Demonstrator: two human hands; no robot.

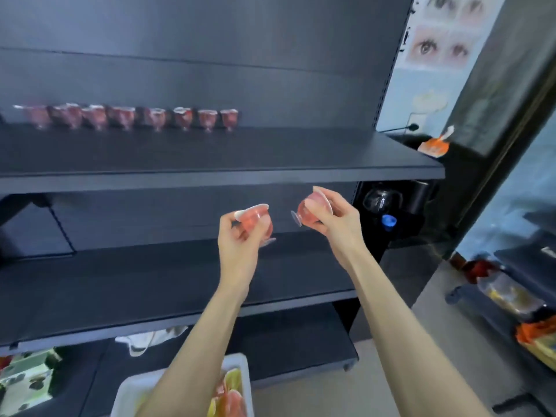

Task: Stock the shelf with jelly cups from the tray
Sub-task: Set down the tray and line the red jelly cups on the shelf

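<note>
A: On the shelf (270, 158), how far along?
B: A row of cups (129, 117) at its back left. Below its front edge, the left hand (237, 239) grips a pink cup (255, 219), the right hand (334, 218) a second cup (307, 213). More wait in the tray (126, 392) underneath.

Only the arms are shown of the person. The left forearm (204, 332) and the right forearm (400, 326) are seen bare along all of their visible length, slim and smooth. The left hand (237, 239) and the right hand (337, 221) are likewise uncovered. The fingers (329, 195) are slender; finer detail is lost to blur.
</note>
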